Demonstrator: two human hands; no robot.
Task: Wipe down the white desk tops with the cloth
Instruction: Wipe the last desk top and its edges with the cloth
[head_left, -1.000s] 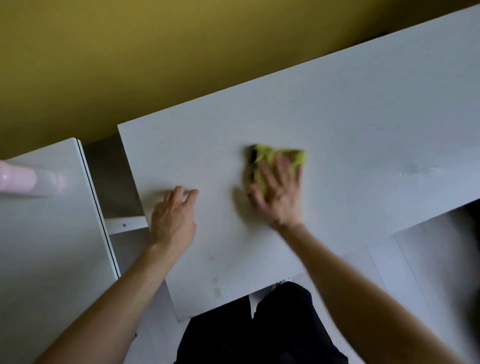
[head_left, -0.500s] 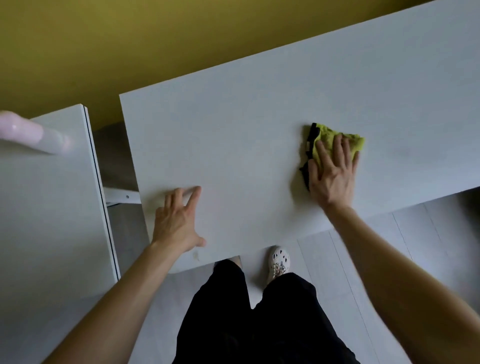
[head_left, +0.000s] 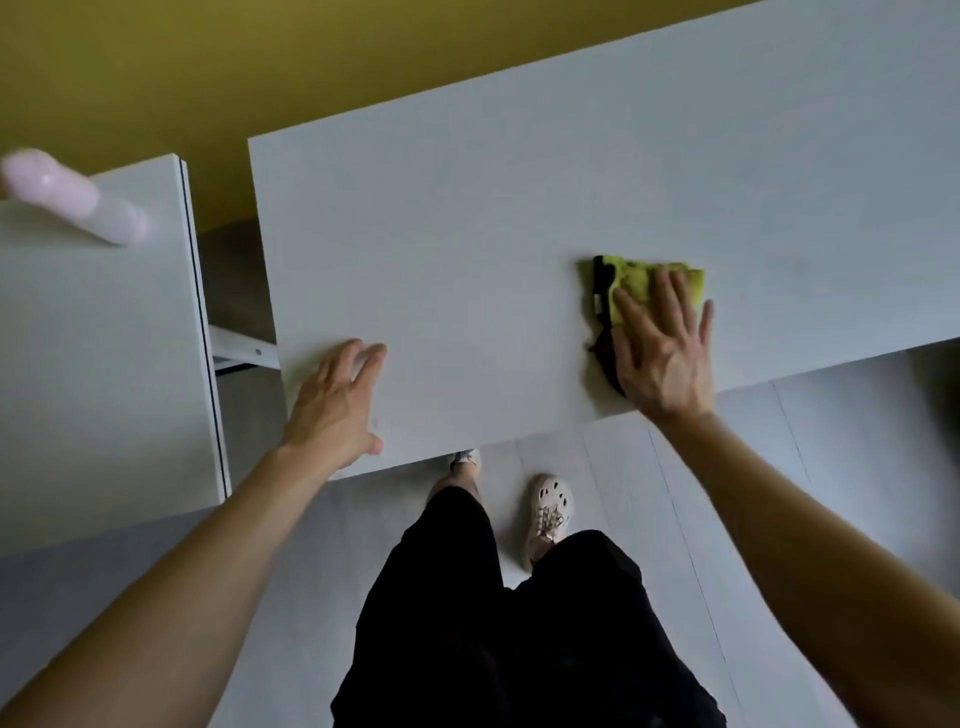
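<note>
The right hand (head_left: 660, 358) lies flat, fingers spread, on the yellow-green cloth (head_left: 644, 283), pressing it to the white desk (head_left: 467, 234) near its front edge. The left hand (head_left: 332, 405) rests on the same desk, well left of the cloth, fingers straight and close together. Left of that hand, on a second desk (head_left: 93, 338), is a blurred pink bottle (head_left: 67, 195); its contents cannot be made out.

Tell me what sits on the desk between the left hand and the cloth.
Nothing: the head view shows only bare white desk top between the left hand and the cloth.
</note>
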